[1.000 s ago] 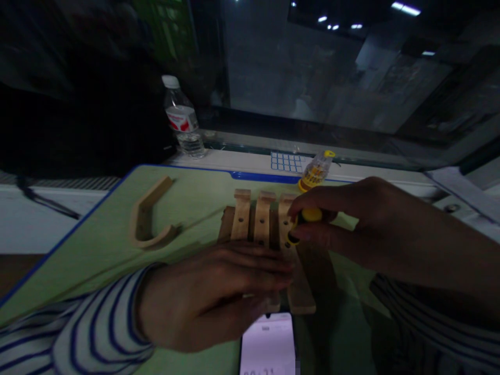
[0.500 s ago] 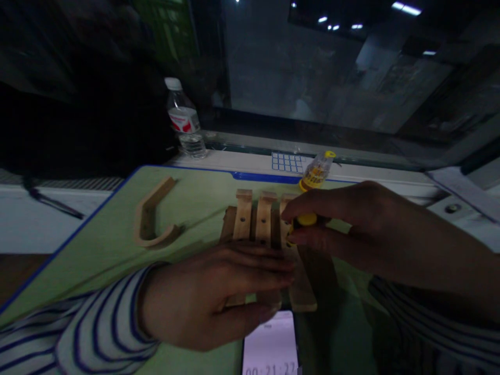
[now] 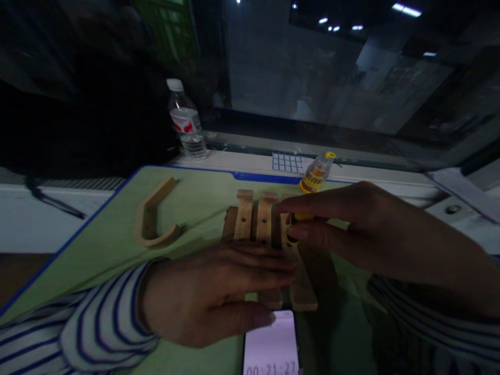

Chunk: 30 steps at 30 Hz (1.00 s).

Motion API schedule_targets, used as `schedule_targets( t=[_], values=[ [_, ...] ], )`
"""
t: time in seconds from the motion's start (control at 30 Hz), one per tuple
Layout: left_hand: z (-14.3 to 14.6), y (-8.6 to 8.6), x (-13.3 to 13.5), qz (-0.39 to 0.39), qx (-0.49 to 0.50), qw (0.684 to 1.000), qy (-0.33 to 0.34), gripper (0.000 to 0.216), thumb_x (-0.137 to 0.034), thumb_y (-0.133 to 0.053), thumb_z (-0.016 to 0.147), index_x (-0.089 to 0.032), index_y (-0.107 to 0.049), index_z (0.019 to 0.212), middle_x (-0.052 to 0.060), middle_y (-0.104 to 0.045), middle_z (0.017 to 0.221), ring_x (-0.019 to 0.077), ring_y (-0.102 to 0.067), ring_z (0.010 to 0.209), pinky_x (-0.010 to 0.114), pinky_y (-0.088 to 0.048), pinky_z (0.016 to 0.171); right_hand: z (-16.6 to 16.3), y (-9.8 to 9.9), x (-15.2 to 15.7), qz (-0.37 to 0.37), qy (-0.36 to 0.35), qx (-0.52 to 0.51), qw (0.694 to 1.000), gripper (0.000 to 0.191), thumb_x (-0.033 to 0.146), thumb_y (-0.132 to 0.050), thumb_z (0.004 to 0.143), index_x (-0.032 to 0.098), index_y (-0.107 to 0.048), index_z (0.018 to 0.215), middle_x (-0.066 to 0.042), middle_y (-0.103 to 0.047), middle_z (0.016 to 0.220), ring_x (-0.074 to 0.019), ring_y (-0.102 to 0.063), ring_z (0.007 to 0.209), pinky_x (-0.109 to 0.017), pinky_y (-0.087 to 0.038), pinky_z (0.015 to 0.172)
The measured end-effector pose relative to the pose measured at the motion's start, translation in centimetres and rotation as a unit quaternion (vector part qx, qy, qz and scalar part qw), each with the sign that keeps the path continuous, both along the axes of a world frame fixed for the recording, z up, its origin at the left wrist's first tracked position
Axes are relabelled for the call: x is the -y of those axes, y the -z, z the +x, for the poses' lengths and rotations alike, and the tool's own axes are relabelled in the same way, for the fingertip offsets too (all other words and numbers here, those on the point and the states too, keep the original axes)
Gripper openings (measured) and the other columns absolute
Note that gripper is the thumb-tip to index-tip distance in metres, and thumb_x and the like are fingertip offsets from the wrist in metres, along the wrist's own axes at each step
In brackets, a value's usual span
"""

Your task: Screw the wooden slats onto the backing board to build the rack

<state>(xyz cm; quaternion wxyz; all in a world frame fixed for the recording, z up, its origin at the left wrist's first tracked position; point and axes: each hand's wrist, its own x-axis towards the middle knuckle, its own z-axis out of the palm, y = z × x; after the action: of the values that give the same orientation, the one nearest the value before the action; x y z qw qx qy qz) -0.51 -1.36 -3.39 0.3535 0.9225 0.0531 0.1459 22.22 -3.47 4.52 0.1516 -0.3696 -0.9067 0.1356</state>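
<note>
My left hand (image 3: 213, 297) lies flat, fingers stretched out, across the lower part of three pale wooden hooks (image 3: 264, 221). The hooks sit side by side on a darker wooden board (image 3: 229, 224), and dark screw holes or screw heads show in them. My right hand (image 3: 351, 229) pinches a short yellow-and-black screwdriver (image 3: 292, 233) over the rightmost hook (image 3: 303, 291). The tool's tip is hidden from me. To the left, a loose J-shaped wooden hook (image 3: 146, 221) rests on its side on the green tabletop (image 3: 199, 200).
A phone (image 3: 271, 344) showing a timer lies by the table's near side, partly under my left thumb. On the sill at the back stand a water bottle (image 3: 187, 125) and a clear container with yellow ends (image 3: 317, 173). A blue-grid sheet (image 3: 288, 162) lies between them.
My right fingers have turned slightly around the screwdriver, and its yellow end has shifted. My left hand stays in nearly the same place on the hooks.
</note>
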Motion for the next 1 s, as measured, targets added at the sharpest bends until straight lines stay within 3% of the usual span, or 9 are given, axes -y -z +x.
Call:
schedule_targets(
  t=[0.17,0.37,0.53,0.73,1.0],
  values=[
    [-0.11,0.1,-0.01,0.001,0.01,1.0,0.003,0.045,-0.021,-0.051,0.091,-0.015,-0.046,0.136,0.01,-0.051,0.138,0.0204,-0.042,0.133,0.035,-0.035,0.111,0.26,-0.23,0.32,0.014,0.012,0.026,0.999,0.04,0.033,-0.047,0.094,0.028,-0.049,0.133,0.001,-0.064,0.123,-0.0156,-0.062,0.108,-0.023,-0.05,0.084],
    [-0.19,0.17,0.03,0.013,0.006,1.0,0.008,0.043,-0.017,-0.05,0.091,-0.012,-0.048,0.133,0.011,-0.05,0.139,0.0189,-0.04,0.134,0.033,-0.032,0.113,0.56,-0.25,0.54,0.046,0.011,0.044,0.998,0.04,0.023,-0.049,0.092,0.027,-0.048,0.132,0.001,-0.059,0.13,-0.0148,-0.06,0.111,-0.022,-0.05,0.083],
    [-0.02,-0.07,0.06,0.009,0.004,1.0,0.0,0.042,-0.017,-0.051,0.09,-0.015,-0.05,0.132,0.009,-0.051,0.137,0.0195,-0.042,0.132,0.033,-0.033,0.113,0.57,-0.27,0.3,0.041,0.018,0.05,0.998,0.03,0.028,-0.05,0.092,0.026,-0.057,0.122,0.0,-0.066,0.118,-0.0155,-0.064,0.099,-0.023,-0.05,0.079],
    [0.03,-0.02,-0.01,0.001,0.015,1.0,0.005,0.045,-0.017,-0.05,0.09,-0.017,-0.047,0.135,0.01,-0.052,0.137,0.0208,-0.042,0.132,0.037,-0.035,0.111,0.53,-0.23,0.23,0.02,0.035,0.039,0.998,0.032,0.031,-0.053,0.091,0.025,-0.057,0.122,-0.002,-0.069,0.109,-0.0166,-0.066,0.088,-0.025,-0.049,0.071],
    [0.03,0.03,0.08,0.005,0.012,1.0,-0.002,0.043,-0.017,-0.049,0.091,-0.015,-0.049,0.134,0.01,-0.052,0.137,0.0198,-0.043,0.131,0.035,-0.035,0.111,0.63,-0.31,0.21,0.043,0.046,0.049,0.997,0.02,0.029,-0.057,0.089,0.021,-0.062,0.106,0.003,-0.067,0.077,-0.0094,-0.06,0.062,-0.02,-0.04,0.053]
  ],
)
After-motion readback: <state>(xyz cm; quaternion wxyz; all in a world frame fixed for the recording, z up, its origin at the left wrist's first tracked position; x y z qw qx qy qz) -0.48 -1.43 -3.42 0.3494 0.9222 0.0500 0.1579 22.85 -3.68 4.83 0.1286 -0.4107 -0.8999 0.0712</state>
